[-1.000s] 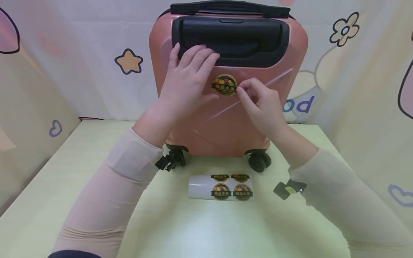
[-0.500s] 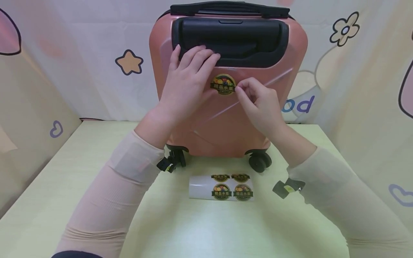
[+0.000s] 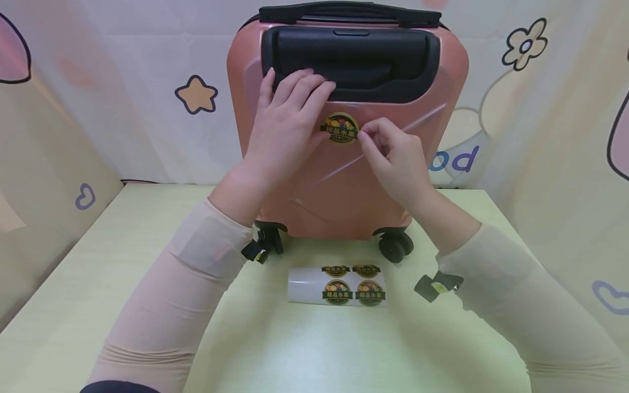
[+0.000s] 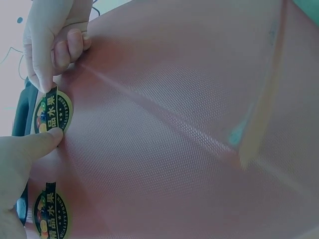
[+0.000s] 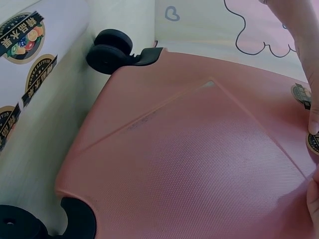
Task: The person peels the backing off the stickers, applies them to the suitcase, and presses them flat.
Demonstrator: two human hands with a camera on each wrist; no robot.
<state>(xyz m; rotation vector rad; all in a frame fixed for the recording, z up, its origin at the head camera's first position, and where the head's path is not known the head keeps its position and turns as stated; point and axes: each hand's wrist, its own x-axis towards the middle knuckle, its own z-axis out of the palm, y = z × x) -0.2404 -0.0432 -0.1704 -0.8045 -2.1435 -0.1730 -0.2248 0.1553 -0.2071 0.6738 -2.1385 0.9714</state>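
- Pink hard-shell suitcase (image 3: 339,188): one round black-gold sticker (image 4: 53,212) on.
- I judge second sticker (image 3: 341,126) not fully seated: right hand (image 3: 399,155) pinches it; left hand (image 3: 285,120) loose, thumb touching.

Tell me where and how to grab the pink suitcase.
I'd grip the middle of the black top handle from above: it is a bar spanning the top edge, and the suitcase stands on its wheels beneath it. The left hand and right hand are lower, at the front.
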